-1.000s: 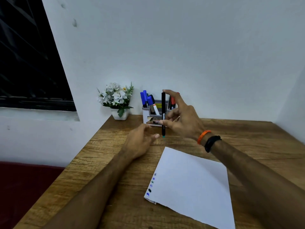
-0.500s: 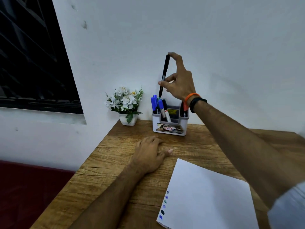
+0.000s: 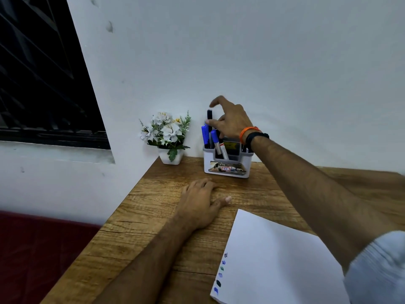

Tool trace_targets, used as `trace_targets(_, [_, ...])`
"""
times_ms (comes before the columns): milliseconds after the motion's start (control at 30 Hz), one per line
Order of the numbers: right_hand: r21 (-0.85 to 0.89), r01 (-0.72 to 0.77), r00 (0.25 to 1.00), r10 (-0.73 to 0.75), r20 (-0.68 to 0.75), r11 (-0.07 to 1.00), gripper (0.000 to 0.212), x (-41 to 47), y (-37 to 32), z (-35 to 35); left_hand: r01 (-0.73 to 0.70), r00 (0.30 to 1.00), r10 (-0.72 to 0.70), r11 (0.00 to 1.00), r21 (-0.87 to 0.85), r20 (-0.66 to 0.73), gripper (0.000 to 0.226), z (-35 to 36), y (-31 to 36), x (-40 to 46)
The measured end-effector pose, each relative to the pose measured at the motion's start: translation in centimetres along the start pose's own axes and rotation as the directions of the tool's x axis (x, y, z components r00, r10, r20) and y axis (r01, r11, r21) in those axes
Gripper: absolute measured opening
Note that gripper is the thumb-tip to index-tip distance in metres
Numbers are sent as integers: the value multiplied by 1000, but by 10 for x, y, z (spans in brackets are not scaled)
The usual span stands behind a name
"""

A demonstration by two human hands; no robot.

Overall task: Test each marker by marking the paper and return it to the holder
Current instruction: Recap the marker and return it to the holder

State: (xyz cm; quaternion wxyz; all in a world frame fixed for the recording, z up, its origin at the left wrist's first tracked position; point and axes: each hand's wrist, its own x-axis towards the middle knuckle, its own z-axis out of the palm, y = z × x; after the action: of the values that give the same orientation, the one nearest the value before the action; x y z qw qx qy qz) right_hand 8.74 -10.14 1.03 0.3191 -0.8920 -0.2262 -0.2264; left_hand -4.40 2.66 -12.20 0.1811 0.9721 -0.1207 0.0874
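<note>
While our left hand (image 3: 200, 205) lay flat and empty on the wooden desk (image 3: 153, 207), our right hand (image 3: 232, 121), fingers spread apart, hovered by the black marker (image 3: 209, 119) standing upright in the holder (image 3: 226, 165), beyond the paper (image 3: 274, 260).

holder (image 3: 226, 166) right of flowerpot (image 3: 170, 158), paper (image 3: 278, 262) before

Matt grained wood desk (image 3: 166, 194), smooth white paper (image 3: 274, 260), plastic holder (image 3: 225, 170), glossy black marker (image 3: 209, 116).
</note>
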Motion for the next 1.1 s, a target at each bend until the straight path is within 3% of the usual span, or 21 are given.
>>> trace_targets(100, [-45, -22, 997, 19, -71, 999, 25, -3, 1, -1, 0, 1000, 0, 1000, -2, 2, 66, -1, 0, -1])
trace_targets(200, [24, -32, 989, 35, -142, 999, 25, -8, 2, -4, -1, 1000, 1, 1000, 0, 5, 66, -2, 1, -1])
trace_targets(500, [22, -118, 982, 120, -144, 993, 26, -49, 20, -29, 4, 1000, -5, 1000, 17, 15, 65, -4, 3, -2])
trace_targets(700, [25, -204, 949, 204, -241, 979, 15, -80, 41, -47, -1, 1000, 1, 1000, 25, 15, 63, -3, 3, -3])
trace_targets(967, [0, -361, 906, 350, -236, 933, 23, -87, 60, -35, -7, 1000, 7, 1000, 24, 7, 64, -2, 2, -2])
trace_targets(1100, [-32, -368, 908, 351, -227, 929, 30, -74, 63, -24, -11, 1000, 11, 1000, 21, 0, 63, -1, 2, -2])
